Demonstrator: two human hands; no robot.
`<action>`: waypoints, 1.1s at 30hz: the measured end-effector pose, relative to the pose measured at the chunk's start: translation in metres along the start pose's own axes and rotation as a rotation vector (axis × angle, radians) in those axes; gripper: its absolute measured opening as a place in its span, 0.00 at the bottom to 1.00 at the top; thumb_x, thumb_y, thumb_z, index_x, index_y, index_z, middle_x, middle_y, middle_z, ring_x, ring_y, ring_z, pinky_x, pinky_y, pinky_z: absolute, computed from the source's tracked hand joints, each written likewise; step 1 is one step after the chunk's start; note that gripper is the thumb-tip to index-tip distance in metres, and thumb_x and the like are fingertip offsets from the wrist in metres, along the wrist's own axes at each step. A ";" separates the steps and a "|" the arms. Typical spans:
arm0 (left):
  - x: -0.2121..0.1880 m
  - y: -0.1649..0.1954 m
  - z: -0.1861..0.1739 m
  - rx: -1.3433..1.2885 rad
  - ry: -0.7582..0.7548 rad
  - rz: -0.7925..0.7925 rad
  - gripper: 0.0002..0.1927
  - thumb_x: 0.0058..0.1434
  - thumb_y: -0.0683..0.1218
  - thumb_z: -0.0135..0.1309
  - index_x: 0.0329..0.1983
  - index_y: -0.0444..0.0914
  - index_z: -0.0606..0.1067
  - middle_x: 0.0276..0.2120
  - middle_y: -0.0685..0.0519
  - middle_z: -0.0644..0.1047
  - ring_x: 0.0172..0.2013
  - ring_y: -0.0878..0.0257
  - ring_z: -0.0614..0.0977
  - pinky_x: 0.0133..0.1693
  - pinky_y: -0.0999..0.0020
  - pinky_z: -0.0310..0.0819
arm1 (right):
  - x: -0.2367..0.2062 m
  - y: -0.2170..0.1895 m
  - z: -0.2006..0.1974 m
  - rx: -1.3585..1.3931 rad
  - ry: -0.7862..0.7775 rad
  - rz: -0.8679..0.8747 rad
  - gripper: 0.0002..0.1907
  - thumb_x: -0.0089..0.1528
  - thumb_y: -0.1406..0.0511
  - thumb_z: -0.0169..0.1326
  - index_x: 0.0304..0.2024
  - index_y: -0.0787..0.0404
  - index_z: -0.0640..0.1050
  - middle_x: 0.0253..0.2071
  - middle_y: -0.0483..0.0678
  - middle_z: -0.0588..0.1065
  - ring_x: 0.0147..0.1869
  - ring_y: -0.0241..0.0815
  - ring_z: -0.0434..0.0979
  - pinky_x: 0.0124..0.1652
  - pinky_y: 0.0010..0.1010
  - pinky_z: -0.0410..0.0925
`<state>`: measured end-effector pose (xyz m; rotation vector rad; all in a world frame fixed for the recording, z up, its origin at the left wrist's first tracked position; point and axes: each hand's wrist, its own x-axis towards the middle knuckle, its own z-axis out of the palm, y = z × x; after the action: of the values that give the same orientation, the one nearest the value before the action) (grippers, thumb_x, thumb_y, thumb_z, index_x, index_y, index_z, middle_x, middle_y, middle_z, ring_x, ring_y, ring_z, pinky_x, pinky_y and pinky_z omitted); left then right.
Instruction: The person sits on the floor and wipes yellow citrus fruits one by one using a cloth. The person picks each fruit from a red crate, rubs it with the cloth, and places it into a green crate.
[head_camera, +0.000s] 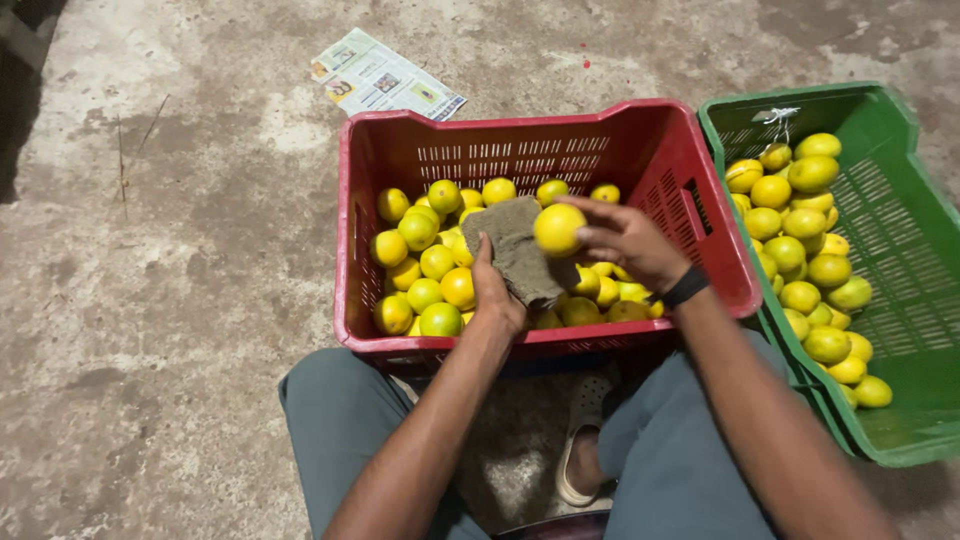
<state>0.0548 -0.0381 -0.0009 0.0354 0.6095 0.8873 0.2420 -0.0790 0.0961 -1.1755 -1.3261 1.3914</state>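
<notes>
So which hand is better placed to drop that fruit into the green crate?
Probably the right hand: it holds the yellow fruit and is nearer the green crate. The left hand holds the cloth.

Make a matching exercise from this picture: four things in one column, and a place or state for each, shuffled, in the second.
Things:
1. cloth
2. single yellow fruit
3. green crate
4. paper sheet

Places or states:
A. lying on the concrete floor beyond the crates
B. held in the left hand
C. standing to the right of the red crate
D. held in the right hand

Pairs: 1-B, 2-D, 3-C, 4-A
</notes>
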 end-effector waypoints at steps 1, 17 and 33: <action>0.000 0.000 -0.002 -0.005 0.002 0.012 0.38 0.64 0.73 0.37 0.65 0.45 0.70 0.57 0.48 0.78 0.57 0.46 0.77 0.58 0.42 0.71 | -0.002 0.002 0.013 -0.103 0.026 -0.052 0.30 0.61 0.60 0.63 0.65 0.56 0.75 0.60 0.46 0.73 0.58 0.37 0.78 0.54 0.29 0.73; 0.001 0.008 -0.006 0.042 0.080 -0.032 0.35 0.64 0.74 0.36 0.61 0.49 0.73 0.52 0.50 0.79 0.50 0.49 0.78 0.50 0.43 0.71 | -0.001 0.008 0.063 -0.699 0.162 -0.349 0.31 0.54 0.60 0.69 0.60 0.54 0.78 0.54 0.51 0.80 0.55 0.49 0.78 0.54 0.36 0.72; -0.001 0.007 -0.011 -0.019 0.009 0.054 0.34 0.68 0.70 0.35 0.62 0.45 0.73 0.58 0.49 0.77 0.58 0.51 0.77 0.59 0.47 0.70 | 0.001 0.007 0.084 -0.892 0.094 -0.544 0.34 0.53 0.63 0.64 0.63 0.52 0.76 0.61 0.54 0.74 0.67 0.56 0.70 0.64 0.43 0.64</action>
<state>0.0437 -0.0365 -0.0076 0.0306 0.6112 0.9460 0.1590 -0.0940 0.0878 -1.2437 -2.0832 0.3212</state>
